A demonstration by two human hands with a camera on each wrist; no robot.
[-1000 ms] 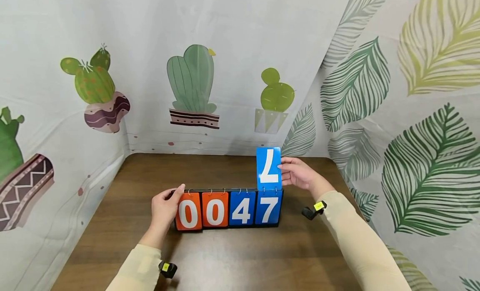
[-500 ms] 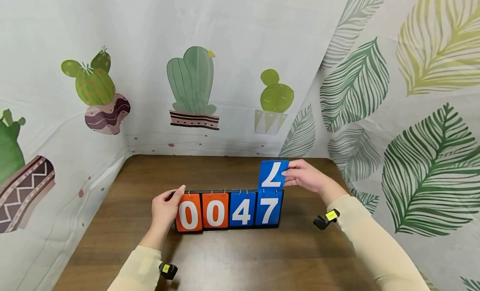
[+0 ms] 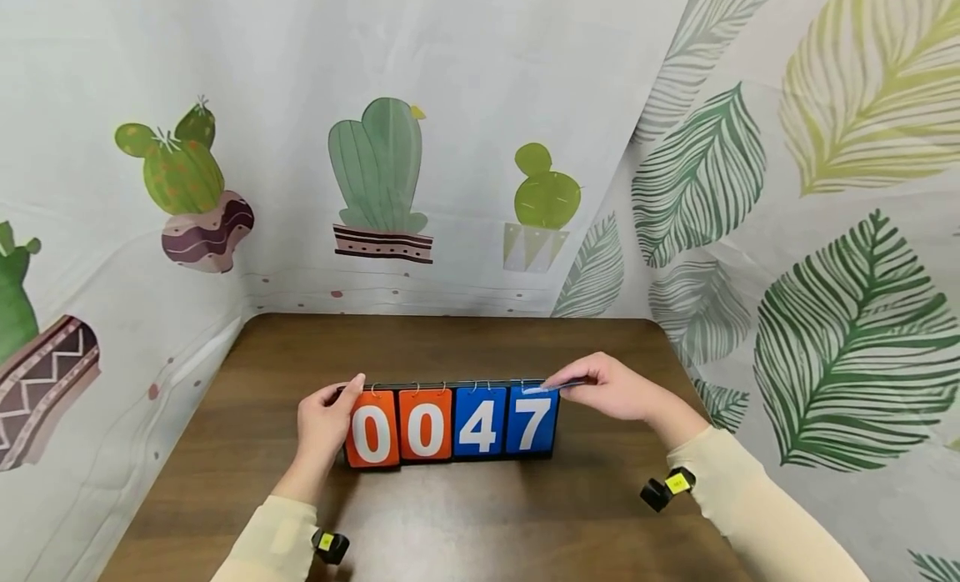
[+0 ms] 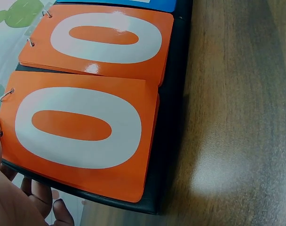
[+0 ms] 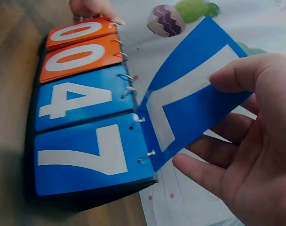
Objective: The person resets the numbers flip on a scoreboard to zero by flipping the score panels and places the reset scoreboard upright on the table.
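A brown table (image 3: pixel 420 348), and on it, near the middle, a flip-number board (image 3: pixel 425 428) showing 0047.
The left hand (image 3: pixel 325 423) grips the board's left end, fingers curled behind it; the right hand (image 3: pixel 611 390), partly closed, pinches one blue card (image 5: pixel 192 113), which is raised from the front and attached by small metal rings (image 5: pixel 146 157).

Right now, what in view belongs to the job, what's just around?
Job:
black flip scoreboard with orange and blue cards
raised blue card with white 7

Just around:
brown wood-grain table
white fabric printed with cacti and leaves
black wrist cameras
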